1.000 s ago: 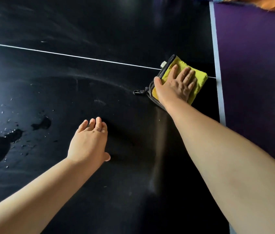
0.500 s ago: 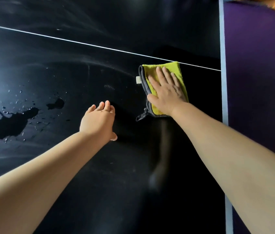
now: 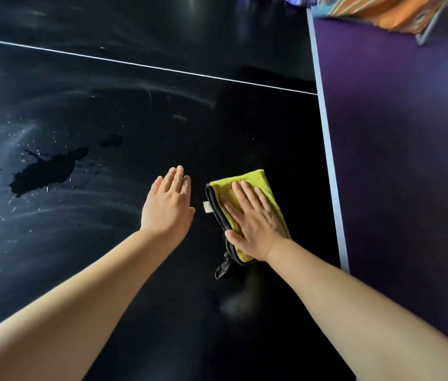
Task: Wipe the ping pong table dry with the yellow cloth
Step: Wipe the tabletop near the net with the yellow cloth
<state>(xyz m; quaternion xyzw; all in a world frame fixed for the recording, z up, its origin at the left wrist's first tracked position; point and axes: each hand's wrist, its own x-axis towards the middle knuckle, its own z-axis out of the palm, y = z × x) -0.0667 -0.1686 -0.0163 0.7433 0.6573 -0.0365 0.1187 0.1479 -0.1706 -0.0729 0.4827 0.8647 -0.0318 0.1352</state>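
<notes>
Your right hand lies flat and outstretched, pressing on the folded yellow microfibre cloth with the dark grey edge, gripping nothing. The cloth lies on the glossy black ping pong worktop. Just left of the cloth your left hand is flat and open, holding nothing. Well left of the cloth sits a dark water puddle; beyond the cloth runs a thin white line.
</notes>
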